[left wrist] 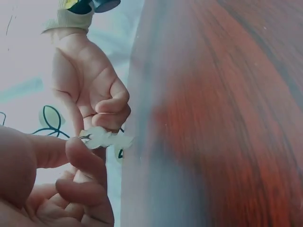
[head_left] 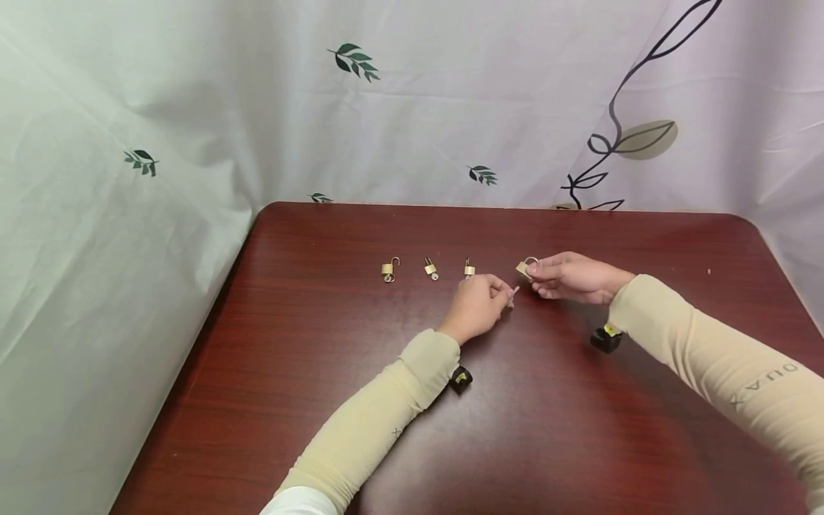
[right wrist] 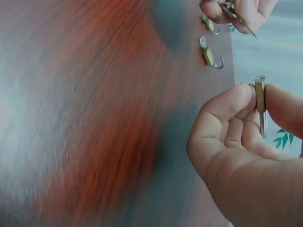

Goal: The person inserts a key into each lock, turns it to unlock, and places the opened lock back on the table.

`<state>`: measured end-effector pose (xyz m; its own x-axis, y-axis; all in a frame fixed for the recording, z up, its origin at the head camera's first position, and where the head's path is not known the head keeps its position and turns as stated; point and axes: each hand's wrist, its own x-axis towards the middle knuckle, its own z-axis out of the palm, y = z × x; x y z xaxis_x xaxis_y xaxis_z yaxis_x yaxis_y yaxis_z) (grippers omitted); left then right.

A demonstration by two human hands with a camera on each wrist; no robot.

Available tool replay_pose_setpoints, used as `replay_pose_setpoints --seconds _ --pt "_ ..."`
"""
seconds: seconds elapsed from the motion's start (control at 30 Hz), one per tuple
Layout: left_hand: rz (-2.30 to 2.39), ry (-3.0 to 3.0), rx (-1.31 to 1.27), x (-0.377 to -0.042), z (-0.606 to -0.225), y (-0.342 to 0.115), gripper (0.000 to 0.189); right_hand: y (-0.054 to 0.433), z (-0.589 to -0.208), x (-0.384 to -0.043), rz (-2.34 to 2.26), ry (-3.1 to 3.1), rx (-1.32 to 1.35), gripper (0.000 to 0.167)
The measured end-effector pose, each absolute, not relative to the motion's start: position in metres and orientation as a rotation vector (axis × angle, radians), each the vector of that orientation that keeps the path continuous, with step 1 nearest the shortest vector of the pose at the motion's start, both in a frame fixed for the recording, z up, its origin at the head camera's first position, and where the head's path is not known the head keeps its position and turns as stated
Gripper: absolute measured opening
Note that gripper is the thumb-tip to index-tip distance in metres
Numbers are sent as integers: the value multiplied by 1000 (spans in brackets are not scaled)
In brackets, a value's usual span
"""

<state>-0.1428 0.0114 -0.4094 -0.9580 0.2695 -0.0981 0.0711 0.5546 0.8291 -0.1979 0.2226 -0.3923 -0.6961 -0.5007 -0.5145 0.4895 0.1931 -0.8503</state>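
My right hand [head_left: 576, 279] pinches a small brass padlock [head_left: 522, 269] between thumb and fingers, above the far part of the table. In the right wrist view that padlock [right wrist: 260, 97] is seen edge-on, its shackle pointing down between the fingers. To its left, my left hand [head_left: 479, 304] pinches small silvery keys [head_left: 514, 292], their tip directed toward the padlock. The left wrist view shows the keys [left wrist: 102, 138] blurred between the two hands; key and padlock stand apart in the head view.
Three more brass padlocks lie in a row on the dark red table [head_left: 309, 343]: a left one [head_left: 388, 270] with its shackle swung out, a middle one [head_left: 430, 270] and a right one [head_left: 469, 271] beside my left hand. A patterned white curtain [head_left: 412, 129] hangs behind.
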Motion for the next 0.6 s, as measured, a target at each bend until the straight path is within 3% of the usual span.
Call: replay_pose_setpoints --seconds 0.6 --pt "1701 2381 31 -145 -407 8 14 208 -397 -190 -1661 1586 -88 23"
